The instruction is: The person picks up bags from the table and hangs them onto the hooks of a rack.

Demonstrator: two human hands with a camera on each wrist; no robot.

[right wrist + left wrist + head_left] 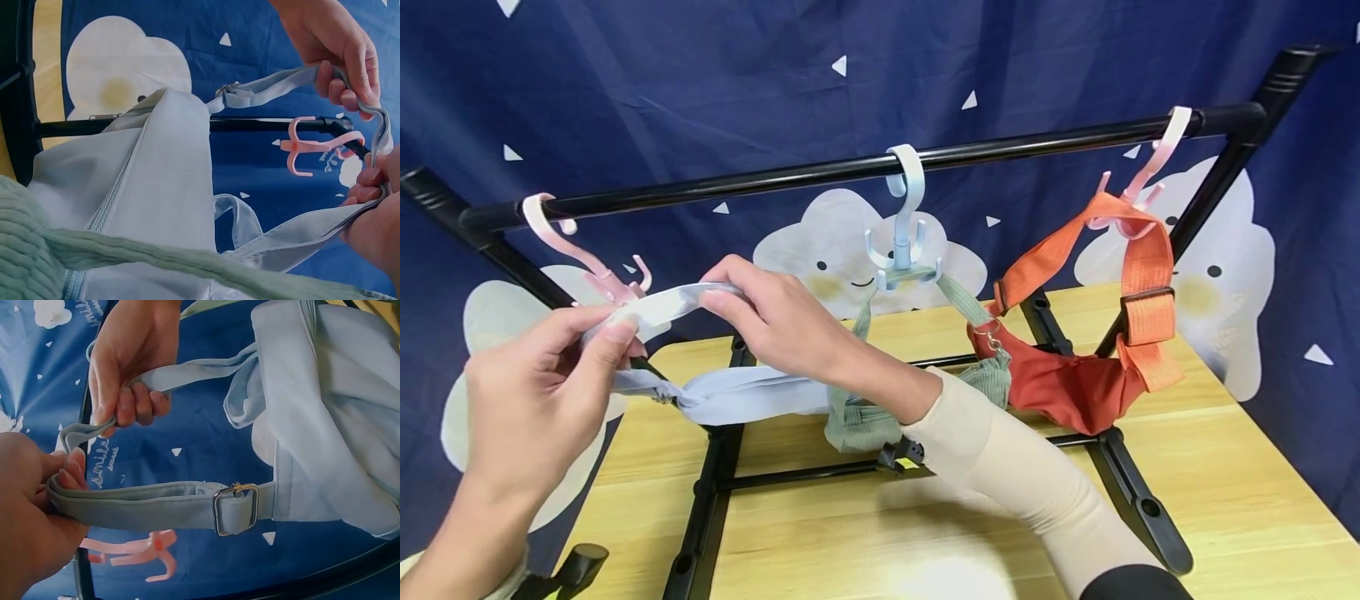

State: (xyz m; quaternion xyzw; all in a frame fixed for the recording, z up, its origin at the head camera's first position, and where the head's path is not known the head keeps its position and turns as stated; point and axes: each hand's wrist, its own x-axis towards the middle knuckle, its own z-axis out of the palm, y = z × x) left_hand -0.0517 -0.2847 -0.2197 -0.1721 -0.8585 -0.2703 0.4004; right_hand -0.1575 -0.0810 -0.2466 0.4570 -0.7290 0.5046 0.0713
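Note:
Both hands hold the strap (662, 305) of a light blue-grey bag (752, 394), which hangs below them. My left hand (535, 383) pinches the strap between thumb and fingers at its left end. A short span away, my right hand (775, 317) pinches the same strap. In the left wrist view, a metal buckle (235, 509) sits on the strap near the bag. Just behind the strap, a pink hook hanger (580, 254) hangs from the black rail (820, 173); its lower prongs are partly covered by the strap and left hand.
A green corduroy bag (861, 425) hangs from a blue hook hanger (907, 217) at the rail's middle. Right of it, a red bag (1075, 392) with an orange strap hangs on another pink hanger (1157, 162). The black rack stands on a wooden table (1240, 467) before a dark blue curtain.

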